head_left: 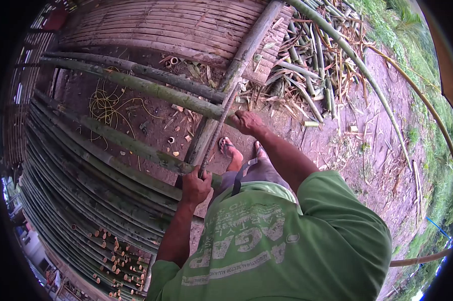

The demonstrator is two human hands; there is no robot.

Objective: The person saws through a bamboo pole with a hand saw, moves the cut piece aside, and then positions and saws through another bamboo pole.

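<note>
Closing our left hand (195, 187) on a rod (215, 136) and right hand (249, 123) round a bamboo pole (161, 93), we find it looking whole, more poles (93, 171) left of both hands.

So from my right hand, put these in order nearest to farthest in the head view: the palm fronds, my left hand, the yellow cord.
From your right hand:
1. Left hand, down and to the left.
2. Yellow cord, tangled on the ground farther left.
3. Palm fronds, off at the upper right.
</note>
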